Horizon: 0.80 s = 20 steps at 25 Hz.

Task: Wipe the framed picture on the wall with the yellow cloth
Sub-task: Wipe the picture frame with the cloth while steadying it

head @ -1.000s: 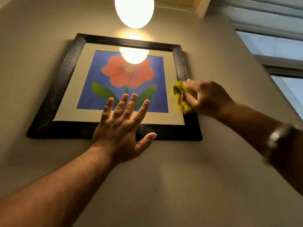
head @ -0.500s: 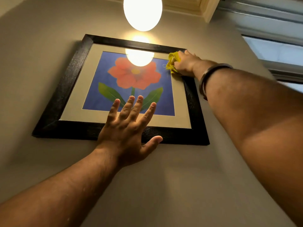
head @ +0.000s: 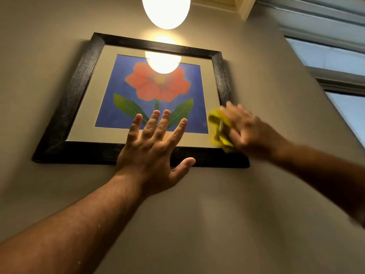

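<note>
Framed picture (head: pixel 138 99): red flower on blue, cream mat, black wood frame, hung high on the beige wall (head: pixel 217 214), seen from below. Yellow cloth (head: pixel 219 128) is bunched against the lower-right corner of the glass, over the mat next to the right frame rail and just above the bottom rail. Right hand (head: pixel 246 131) presses it there with fingers curled around the wad; hand and cloth are motion-blurred, so I read it as mid-stroke along the right side. Exact finger closure is hard to tell through the blur, but the cloth is clearly in its grip. Left hand (head: pixel 154 147) is flat and fully spread, holding nothing, palm over the bottom rail and fingertips up on the mat and lower edge of the print; looks like it's bracing the frame so it doesn't swing. Progress: wiping is under way, cloth in contact at the right edge. Can't judge from the glass which zones are clean; no visible streaks or dust line. Centre, left side, top rail and the patch under the left hand likely remain. Globe lamp (head: pixel 166 10) overhead glares off the upper glass. Window (head: pixel 335 62) at right, well clear.
</note>
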Tool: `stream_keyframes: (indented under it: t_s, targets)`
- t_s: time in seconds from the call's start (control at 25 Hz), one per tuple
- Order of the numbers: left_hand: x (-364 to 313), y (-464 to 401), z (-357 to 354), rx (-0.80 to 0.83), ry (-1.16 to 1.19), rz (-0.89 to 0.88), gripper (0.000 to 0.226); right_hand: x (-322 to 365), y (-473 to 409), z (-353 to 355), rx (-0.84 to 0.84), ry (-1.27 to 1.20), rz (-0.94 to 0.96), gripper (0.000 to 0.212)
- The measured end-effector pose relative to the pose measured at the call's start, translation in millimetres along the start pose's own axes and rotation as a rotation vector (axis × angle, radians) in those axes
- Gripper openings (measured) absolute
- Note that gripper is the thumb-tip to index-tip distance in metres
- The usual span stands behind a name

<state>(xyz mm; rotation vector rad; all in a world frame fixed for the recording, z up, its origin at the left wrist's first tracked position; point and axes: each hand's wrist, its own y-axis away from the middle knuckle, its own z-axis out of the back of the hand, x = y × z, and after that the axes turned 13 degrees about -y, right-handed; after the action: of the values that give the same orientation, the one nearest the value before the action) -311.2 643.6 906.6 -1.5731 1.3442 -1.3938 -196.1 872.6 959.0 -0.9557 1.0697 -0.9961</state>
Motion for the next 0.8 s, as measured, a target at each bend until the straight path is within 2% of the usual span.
stream_keyframes:
  t_s: [0.12,0.24,0.32,0.4,0.52,0.68,0.8]
  targets:
    - [1,1,0,0.007,-0.012,-0.005,0.084,-4,-136,27,-0.004,0.006,-0.266,0.055]
    - [1,-1,2,0.024,-0.004,-0.005,0.084,3,-173,30,-0.009,0.076,-0.361,0.055]
    - [-1,0,2,0.041,0.009,-0.005,0.085,4,-132,24,0.005,0.052,-0.272,0.053]
    - [2,0,2,0.049,0.016,0.003,0.087,8,-52,10,0.060,0.010,-0.215,0.061]
    - [1,-3,4,0.073,0.027,-0.006,0.085,28,63,-23,-0.037,0.006,-0.259,0.065]
    - [26,7,9,0.152,0.013,-0.078,0.075,47,73,-36,-0.112,0.019,-0.356,0.061]
    - [103,35,10,0.170,-0.032,0.030,0.074,54,71,-35,-0.116,0.065,-0.441,0.059]
